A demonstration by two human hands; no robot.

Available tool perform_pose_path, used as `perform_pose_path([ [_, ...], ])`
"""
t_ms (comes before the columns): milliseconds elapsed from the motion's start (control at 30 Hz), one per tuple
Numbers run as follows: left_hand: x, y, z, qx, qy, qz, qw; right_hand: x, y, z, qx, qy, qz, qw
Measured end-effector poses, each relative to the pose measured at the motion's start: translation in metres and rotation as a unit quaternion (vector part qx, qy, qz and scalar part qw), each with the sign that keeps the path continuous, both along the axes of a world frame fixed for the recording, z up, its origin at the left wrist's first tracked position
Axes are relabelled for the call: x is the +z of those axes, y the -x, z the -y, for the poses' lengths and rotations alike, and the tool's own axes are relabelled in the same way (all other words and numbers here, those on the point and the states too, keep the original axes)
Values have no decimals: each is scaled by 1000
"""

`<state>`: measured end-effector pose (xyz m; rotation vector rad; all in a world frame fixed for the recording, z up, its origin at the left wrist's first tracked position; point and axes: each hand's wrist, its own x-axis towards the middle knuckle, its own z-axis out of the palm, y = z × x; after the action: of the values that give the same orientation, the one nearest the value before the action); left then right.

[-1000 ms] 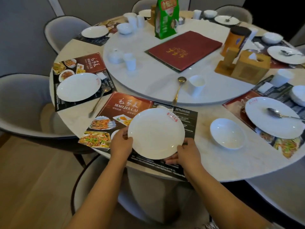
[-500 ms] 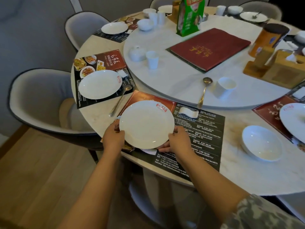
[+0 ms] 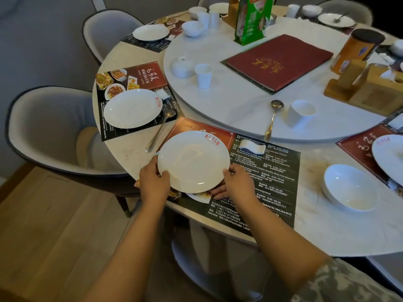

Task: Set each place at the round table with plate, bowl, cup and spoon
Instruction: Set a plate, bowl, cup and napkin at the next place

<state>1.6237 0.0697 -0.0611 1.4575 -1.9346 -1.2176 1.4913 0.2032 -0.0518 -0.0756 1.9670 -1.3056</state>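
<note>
A white plate (image 3: pixel 193 161) with a red mark lies on the left half of the near placemat (image 3: pixel 268 177). My left hand (image 3: pixel 153 178) grips its left rim and my right hand (image 3: pixel 236 184) grips its lower right rim. On the turntable (image 3: pixel 239 99) just beyond stand a white cup (image 3: pixel 299 113) and a gold spoon (image 3: pixel 272 119). A white bowl (image 3: pixel 347 187) sits on the table to the right. The place to the left has a plate (image 3: pixel 133 108) and a spoon (image 3: pixel 160 130).
A red menu (image 3: pixel 279 61), a green packet (image 3: pixel 253 19), a small cup (image 3: pixel 203 75), a lidded pot (image 3: pixel 182 66) and a wooden tissue holder (image 3: pixel 366 86) stand on the turntable. Grey chairs (image 3: pixel 48 127) ring the table. Another plate (image 3: pixel 390 158) lies at the right edge.
Both hands have slid the plate leftward along the placemat, from its middle onto its left half. The camera has turned left as well.
</note>
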Motion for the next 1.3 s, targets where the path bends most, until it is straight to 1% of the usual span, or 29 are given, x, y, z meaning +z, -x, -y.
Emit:
perform_pose_path([
  [33,-2,2,-4,10,21,15,1000,-2,0,-4,13,-21,-50,998],
  [67,-3,4,-10,17,45,30,998,-5,-1,-9,25,-46,-119,992],
  [100,-3,6,-19,12,76,34,996,-7,-2,-16,38,-70,-199,977],
  [167,-3,10,-38,-41,158,15,986,-13,-5,-32,77,-129,-349,925],
  [200,-4,12,-47,-82,209,14,974,-17,-7,-40,96,-164,-406,894],
  [233,-7,12,-55,-125,265,22,956,-21,-7,-47,113,-195,-441,869],
  [267,-11,13,-62,-167,312,32,935,-25,-8,-54,127,-221,-455,853],
  [300,-15,13,-68,-212,337,31,917,-27,-7,-59,140,-239,-454,847],
  [333,-18,15,-74,-259,337,20,905,-30,-6,-64,150,-251,-449,844],
  [400,-23,19,-88,-349,315,3,882,-33,-2,-71,170,-259,-442,842],
  [433,-27,20,-94,-387,309,10,869,-34,0,-74,179,-257,-442,841],
  [467,-31,20,-98,-412,310,19,857,-35,2,-77,186,-253,-443,840],
  [533,-37,20,-102,-433,306,36,847,-37,6,-82,197,-245,-449,837],
  [667,-38,23,-113,-441,299,47,845,-41,16,-92,201,-234,-453,837],
  [800,-39,28,-126,-440,313,49,840,-42,20,-105,199,-229,-453,838],
  [933,-36,30,-137,-426,314,59,847,-37,27,-115,211,-211,-439,847],
  [1000,-33,33,-143,-407,322,67,852,-32,31,-121,214,-191,-422,860],
  [1100,-29,42,-153,-379,334,69,860,-17,35,-137,131,-135,-407,894],
  [1167,-22,54,-161,-363,313,58,876,-5,39,-151,65,-105,-411,903],
  [1233,-12,71,-173,-361,285,39,887,6,44,-166,16,-101,-422,901],
  [1300,-1,90,-188,-366,253,25,895,14,52,-181,-15,-123,-437,891],
])
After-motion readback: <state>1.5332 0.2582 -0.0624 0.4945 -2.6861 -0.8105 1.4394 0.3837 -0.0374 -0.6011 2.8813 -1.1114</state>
